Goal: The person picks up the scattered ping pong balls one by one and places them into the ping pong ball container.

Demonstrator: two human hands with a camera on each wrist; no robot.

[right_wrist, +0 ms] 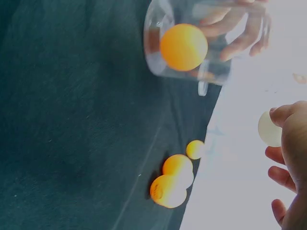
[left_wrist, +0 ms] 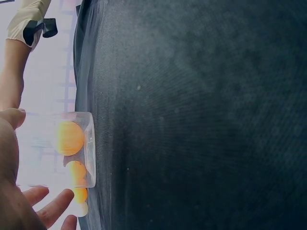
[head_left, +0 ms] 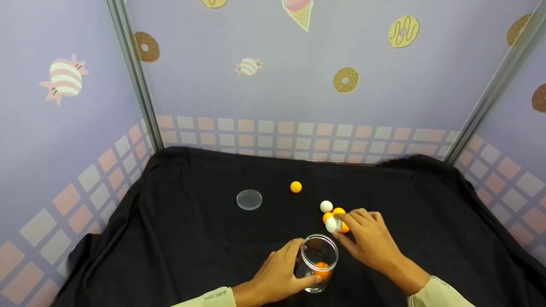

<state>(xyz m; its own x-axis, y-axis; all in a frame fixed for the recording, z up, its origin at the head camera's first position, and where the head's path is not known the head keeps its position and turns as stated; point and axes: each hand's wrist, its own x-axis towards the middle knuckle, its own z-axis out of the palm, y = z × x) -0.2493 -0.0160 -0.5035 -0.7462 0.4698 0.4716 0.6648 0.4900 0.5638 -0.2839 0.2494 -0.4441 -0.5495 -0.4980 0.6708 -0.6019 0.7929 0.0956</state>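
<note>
While a person's left grip [head_left: 277,268] clasps a clear jar [head_left: 308,267] with an orange ball [head_left: 321,272] inside, the right grip [head_left: 369,236] pinches a white ball [head_left: 332,224] off the black-draped surface [head_left: 204,247], near a cluster of loose balls [head_left: 339,211]; a clear round lid [head_left: 249,199] and a lone yellow-orange ball [head_left: 295,186] lie beyond.

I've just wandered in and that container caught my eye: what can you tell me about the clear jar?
The clear, cylindrical jar has see-through walls and a round, ringed rim; its mouth is open. Whether it is glass or plastic, I cannot tell. It appears to stand upright on the black fabric cloth. One round orange ball sits low inside. The person's left-hand grip holds its side.
</note>
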